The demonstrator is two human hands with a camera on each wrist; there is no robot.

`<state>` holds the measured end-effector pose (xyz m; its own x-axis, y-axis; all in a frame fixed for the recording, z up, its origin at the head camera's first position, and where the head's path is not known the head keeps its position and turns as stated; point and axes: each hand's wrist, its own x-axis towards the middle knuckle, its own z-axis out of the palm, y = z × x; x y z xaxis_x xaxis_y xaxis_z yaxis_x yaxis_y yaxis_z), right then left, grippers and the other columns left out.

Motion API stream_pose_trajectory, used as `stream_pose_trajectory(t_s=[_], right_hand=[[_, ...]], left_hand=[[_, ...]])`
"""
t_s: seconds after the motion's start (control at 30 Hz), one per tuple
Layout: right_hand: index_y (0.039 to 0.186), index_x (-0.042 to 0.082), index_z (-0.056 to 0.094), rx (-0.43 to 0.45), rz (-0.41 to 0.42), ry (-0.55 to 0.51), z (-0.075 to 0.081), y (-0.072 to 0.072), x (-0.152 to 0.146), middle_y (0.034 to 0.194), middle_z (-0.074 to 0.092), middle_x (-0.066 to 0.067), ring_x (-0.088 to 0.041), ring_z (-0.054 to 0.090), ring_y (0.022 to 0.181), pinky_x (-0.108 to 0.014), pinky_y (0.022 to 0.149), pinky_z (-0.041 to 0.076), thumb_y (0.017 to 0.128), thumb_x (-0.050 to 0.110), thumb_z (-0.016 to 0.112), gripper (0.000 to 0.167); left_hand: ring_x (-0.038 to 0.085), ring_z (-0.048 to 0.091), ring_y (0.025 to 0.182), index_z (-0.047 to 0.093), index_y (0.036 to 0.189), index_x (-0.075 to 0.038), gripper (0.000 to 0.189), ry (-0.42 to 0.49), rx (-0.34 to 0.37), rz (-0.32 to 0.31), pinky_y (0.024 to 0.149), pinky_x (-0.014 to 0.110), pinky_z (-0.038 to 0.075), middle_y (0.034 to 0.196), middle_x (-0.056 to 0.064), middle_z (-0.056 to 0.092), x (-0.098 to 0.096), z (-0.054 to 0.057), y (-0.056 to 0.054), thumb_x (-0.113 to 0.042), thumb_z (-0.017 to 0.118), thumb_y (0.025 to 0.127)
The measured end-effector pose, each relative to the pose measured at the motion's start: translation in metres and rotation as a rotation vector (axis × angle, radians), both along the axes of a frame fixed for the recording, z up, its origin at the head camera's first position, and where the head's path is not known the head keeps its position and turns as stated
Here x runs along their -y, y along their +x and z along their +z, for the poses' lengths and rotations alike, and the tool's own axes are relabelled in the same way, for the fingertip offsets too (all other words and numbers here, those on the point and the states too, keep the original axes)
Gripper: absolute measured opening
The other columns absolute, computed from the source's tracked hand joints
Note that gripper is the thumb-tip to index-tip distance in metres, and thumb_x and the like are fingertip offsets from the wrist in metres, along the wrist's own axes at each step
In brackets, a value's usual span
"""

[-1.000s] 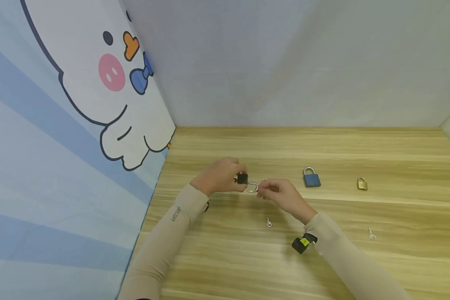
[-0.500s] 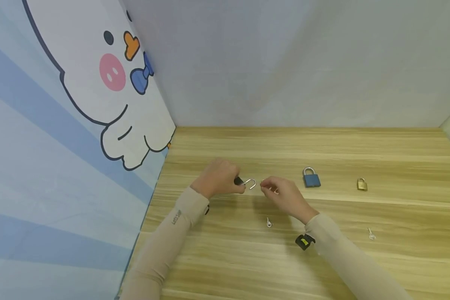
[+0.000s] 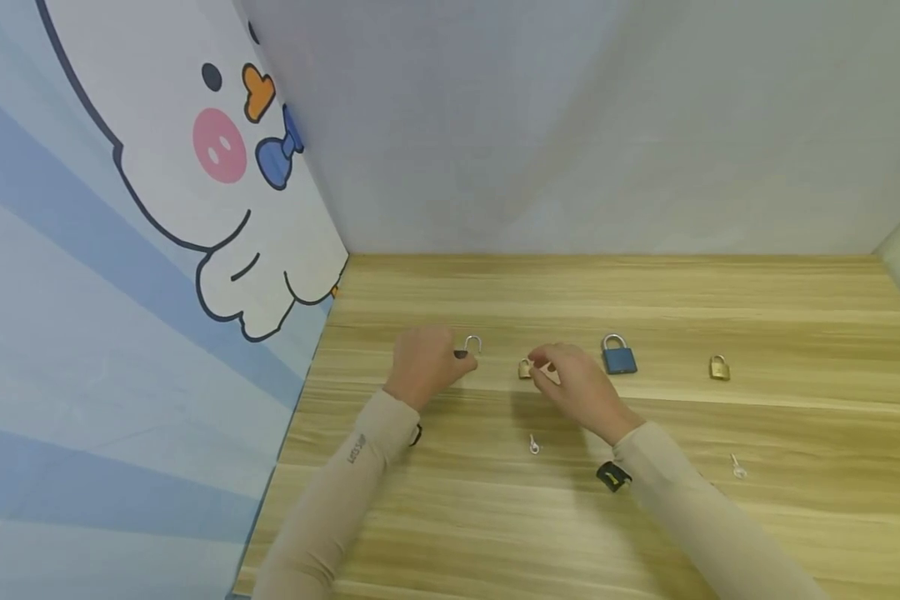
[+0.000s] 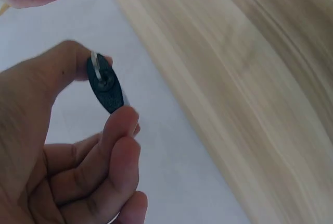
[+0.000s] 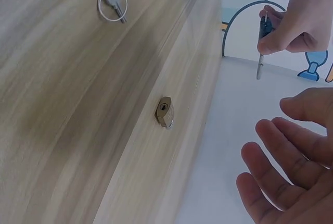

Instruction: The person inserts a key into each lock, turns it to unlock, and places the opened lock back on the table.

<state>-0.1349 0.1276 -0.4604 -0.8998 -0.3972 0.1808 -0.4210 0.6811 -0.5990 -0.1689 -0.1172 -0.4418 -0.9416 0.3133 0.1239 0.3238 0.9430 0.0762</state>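
Observation:
My left hand pinches a small black padlock between thumb and fingers. Its silver shackle is swung open and points away from me. A thin metal piece, like a key, stands in the keyhole at its base. My right hand holds nothing, its fingers loosely bent and apart. Just left of those fingertips, a small brass padlock lies on the table, its keyhole showing in the right wrist view.
A larger blue padlock lies right of my right hand, with another brass padlock beyond it. Nearer me are a key on a ring and a second key. A pale wall borders the wooden table's back edge.
My left hand has moved left with the black padlock and turned its shackle from rightward to away from me. My right hand has left the shackle and drawn slightly right, uncovering the brass padlock.

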Motion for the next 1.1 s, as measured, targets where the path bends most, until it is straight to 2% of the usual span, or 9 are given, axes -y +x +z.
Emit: stream_pose_trajectory(t_s=[0.17, 0.37, 0.5, 0.6, 0.8, 1.0, 1.1], right_hand=[[0.117, 0.001, 0.067, -0.016, -0.007, 0.011, 0.0, 0.0, -0.002, 0.107, 0.069, -0.01, -0.029, 0.064, 0.098, -0.043, 0.082, 0.053, 0.098, 0.016, 0.064, 0.025], [0.119, 0.0, 0.066, -0.109, -0.016, 0.077, 0.001, -0.001, -0.006, 0.11, 0.069, -0.013, -0.031, 0.064, 0.102, -0.044, 0.084, 0.053, 0.095, 0.017, 0.068, 0.029], [0.123, -0.002, 0.063, -0.196, -0.009, 0.135, 0.001, -0.003, -0.01, 0.115, 0.067, -0.017, -0.034, 0.063, 0.106, -0.046, 0.089, 0.052, 0.093, 0.017, 0.071, 0.036], [0.125, -0.002, 0.061, -0.223, -0.012, 0.147, 0.002, -0.004, -0.012, 0.116, 0.066, -0.019, -0.036, 0.062, 0.107, -0.048, 0.091, 0.05, 0.093, 0.018, 0.071, 0.039], [0.127, -0.003, 0.06, -0.222, -0.021, 0.144, 0.003, -0.004, -0.017, 0.12, 0.065, -0.021, -0.038, 0.061, 0.11, -0.049, 0.093, 0.049, 0.093, 0.019, 0.071, 0.042], [0.127, -0.004, 0.06, -0.23, -0.029, 0.146, 0.005, -0.003, -0.019, 0.12, 0.065, -0.021, -0.038, 0.061, 0.11, -0.05, 0.093, 0.049, 0.092, 0.018, 0.072, 0.043], [0.126, -0.004, 0.06, -0.243, -0.028, 0.141, 0.005, -0.003, -0.021, 0.119, 0.065, -0.021, -0.038, 0.062, 0.108, -0.05, 0.092, 0.049, 0.091, 0.017, 0.073, 0.043]], left_hand=[[0.007, 0.019, 0.044, 0.035, 0.051, -0.019, 0.054, 0.0, -0.009, 0.072, 0.037, 0.023, 0.019, 0.048, -0.009, 0.022, -0.001, -0.004, 0.0, -0.044, 0.072, 0.081], [0.007, 0.016, 0.045, 0.032, 0.051, -0.018, 0.056, -0.018, -0.022, 0.082, 0.037, 0.023, 0.016, 0.047, -0.008, 0.019, 0.001, -0.012, 0.001, -0.043, 0.073, 0.08], [0.007, 0.018, 0.044, 0.033, 0.052, -0.018, 0.054, 0.016, -0.014, 0.09, 0.037, 0.023, 0.018, 0.046, -0.008, 0.021, 0.003, -0.022, 0.003, -0.039, 0.075, 0.08], [0.007, 0.021, 0.044, 0.035, 0.053, -0.018, 0.053, 0.047, 0.018, 0.103, 0.037, 0.024, 0.021, 0.047, -0.008, 0.024, 0.005, -0.031, 0.004, -0.038, 0.075, 0.081], [0.007, 0.024, 0.044, 0.037, 0.054, -0.017, 0.051, 0.064, 0.097, 0.144, 0.037, 0.024, 0.024, 0.047, -0.008, 0.026, 0.006, -0.047, 0.006, -0.038, 0.073, 0.085], [0.007, 0.024, 0.044, 0.037, 0.054, -0.017, 0.049, 0.037, 0.146, 0.155, 0.038, 0.024, 0.022, 0.047, -0.007, 0.027, 0.007, -0.054, 0.007, -0.033, 0.071, 0.084], [0.008, 0.026, 0.045, 0.038, 0.054, -0.016, 0.048, 0.016, 0.144, 0.148, 0.038, 0.025, 0.024, 0.048, -0.006, 0.029, 0.006, -0.056, 0.007, -0.035, 0.071, 0.084]])
